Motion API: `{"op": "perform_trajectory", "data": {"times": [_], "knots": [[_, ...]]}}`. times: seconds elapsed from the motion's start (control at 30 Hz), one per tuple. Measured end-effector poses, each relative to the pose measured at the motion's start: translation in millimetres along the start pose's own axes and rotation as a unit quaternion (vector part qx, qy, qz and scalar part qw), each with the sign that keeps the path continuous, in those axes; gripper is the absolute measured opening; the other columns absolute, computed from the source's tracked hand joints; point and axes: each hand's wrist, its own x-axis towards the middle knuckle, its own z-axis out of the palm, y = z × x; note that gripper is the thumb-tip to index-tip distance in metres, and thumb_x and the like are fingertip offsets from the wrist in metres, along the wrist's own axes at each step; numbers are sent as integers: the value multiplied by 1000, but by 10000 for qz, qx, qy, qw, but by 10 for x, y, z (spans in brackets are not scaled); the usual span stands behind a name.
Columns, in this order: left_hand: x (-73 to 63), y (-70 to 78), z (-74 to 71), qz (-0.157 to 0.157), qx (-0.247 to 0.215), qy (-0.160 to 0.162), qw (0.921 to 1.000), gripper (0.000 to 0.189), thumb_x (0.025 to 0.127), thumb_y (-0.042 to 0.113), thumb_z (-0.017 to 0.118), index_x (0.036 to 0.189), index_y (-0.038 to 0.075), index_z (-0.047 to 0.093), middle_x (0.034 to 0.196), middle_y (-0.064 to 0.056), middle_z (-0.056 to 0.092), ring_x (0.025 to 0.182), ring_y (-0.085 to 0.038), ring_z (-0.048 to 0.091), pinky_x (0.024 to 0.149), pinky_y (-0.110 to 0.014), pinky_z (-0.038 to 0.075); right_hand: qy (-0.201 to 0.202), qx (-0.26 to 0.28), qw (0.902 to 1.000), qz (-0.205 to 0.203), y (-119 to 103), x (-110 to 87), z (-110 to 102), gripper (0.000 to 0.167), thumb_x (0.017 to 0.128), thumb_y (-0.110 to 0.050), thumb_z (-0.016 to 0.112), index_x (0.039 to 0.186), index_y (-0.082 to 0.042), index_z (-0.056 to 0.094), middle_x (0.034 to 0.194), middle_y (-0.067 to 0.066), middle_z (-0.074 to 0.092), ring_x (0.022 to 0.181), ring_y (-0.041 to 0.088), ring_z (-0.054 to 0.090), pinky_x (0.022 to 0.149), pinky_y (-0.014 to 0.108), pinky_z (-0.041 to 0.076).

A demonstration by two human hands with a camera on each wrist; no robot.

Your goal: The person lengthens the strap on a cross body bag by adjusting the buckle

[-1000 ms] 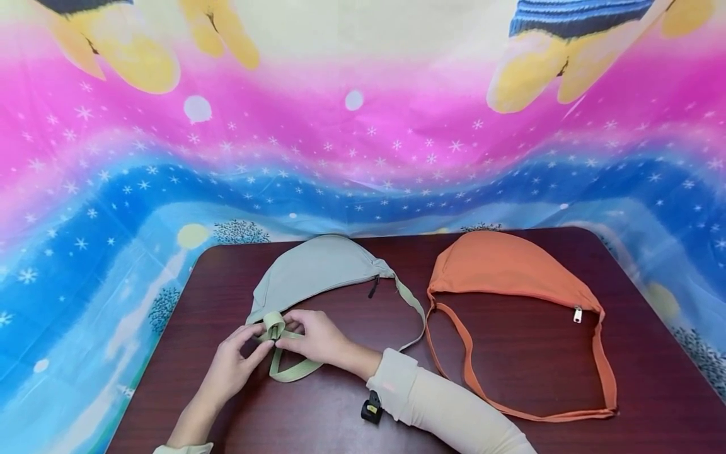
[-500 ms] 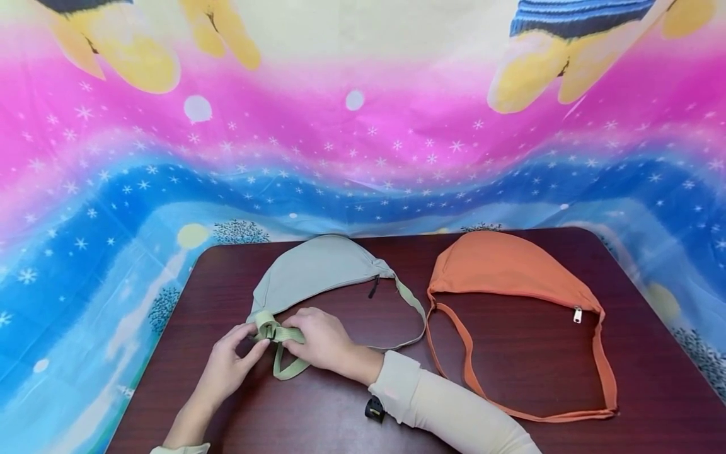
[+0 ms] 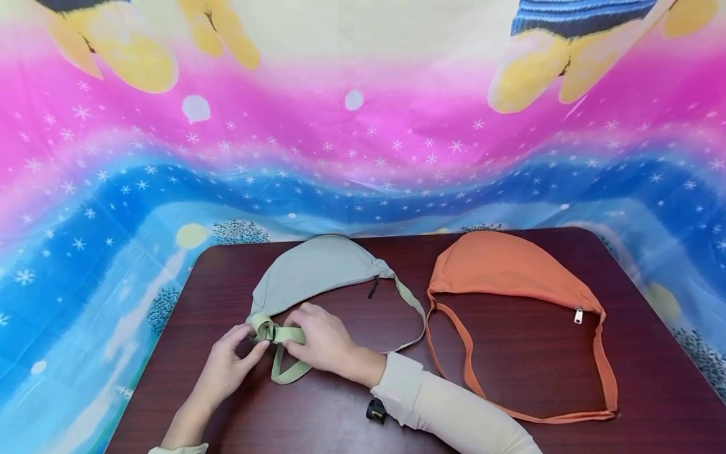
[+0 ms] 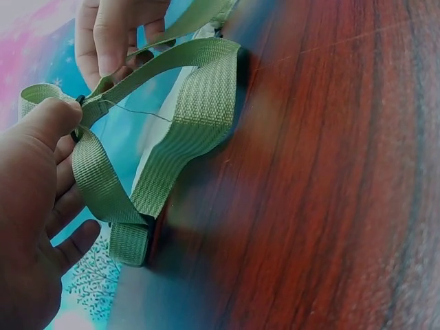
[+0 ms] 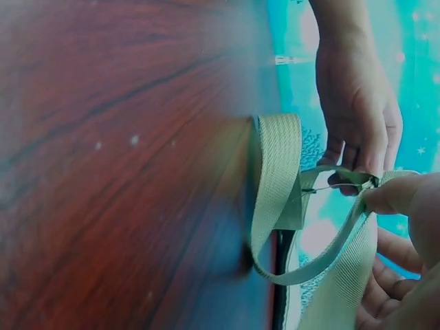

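Note:
A pale grey-green crescent bag (image 3: 323, 274) lies at the back left of the table, its light green strap (image 3: 292, 335) running to both hands. My left hand (image 3: 224, 366) pinches the strap at its black slider buckle (image 4: 80, 103) between thumb and fingers. Just to the right, my right hand (image 3: 320, 337) pinches a stretch of webbing beside the buckle. A small loop of strap (image 3: 263, 325) stands up at the buckle. Another strap loop (image 4: 206, 96) hangs below the hands, near the tabletop. The right fingertips are partly hidden in the head view.
An orange crescent bag (image 3: 505, 265) lies on the right of the dark red wooden table (image 3: 317, 416), its strap (image 3: 467, 359) spread toward the front. The two bags' straps meet or nearly meet mid-table. A printed cloth (image 3: 363, 139) hangs behind.
My right hand has moved slightly right from the buckle, and a flat length of strap now shows between the hands. The standing loop has shifted left and looks smaller. Both bags have stayed put.

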Motion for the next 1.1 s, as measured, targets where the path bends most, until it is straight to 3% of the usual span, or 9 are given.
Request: {"op": "perform_trajectory", "data": {"times": [0.13,0.23,0.4,0.47,0.73,1.1], "knots": [[-14,11,-17,152,64,-21,9999,27,82,-2,81,105,8,71,100,3,67,94,-15,62,83,-17,47,-368,807,9952,404,-27,-8,-36,19,91,-33,78,99,-20,67,85,-13,61,72,0,53,64,17,43],[-30,3,-37,485,201,-43,9986,30,78,-3,83,102,9,69,97,5,66,89,-18,61,81,-18,43,-684,1343,9861,698,-25,-14,-62,15,94,-31,75,95,-19,67,76,-15,61,62,-3,51,60,16,41],[-39,-28,-79,1155,564,-104,9917,33,72,0,86,97,12,68,92,8,64,85,-18,59,82,-24,39,-834,1450,9830,760,17,-23,-106,11,95,-22,74,86,-18,69,70,-16,60,60,-4,50,59,15,41],[-39,-45,-94,1261,578,-95,9903,34,71,0,86,98,12,68,92,8,65,85,-18,59,83,-25,39,-855,1397,9836,757,47,-30,-115,12,94,-20,74,83,-19,69,69,-17,59,60,-4,50,60,15,41],[-65,-103,-146,894,475,-18,9949,39,72,-4,85,107,8,72,99,3,69,94,-21,62,90,-16,38,-1118,1437,9783,985,212,-161,-218,16,95,-18,73,81,-20,66,66,-16,56,59,-1,50,62,18,43],[-98,-105,-180,817,370,-90,9959,42,74,-6,84,111,10,71,97,7,67,91,-19,60,86,-19,39,-1511,1378,9736,1009,357,-360,-440,17,96,-17,72,81,-17,65,65,-13,55,58,1,49,61,20,43]]}}
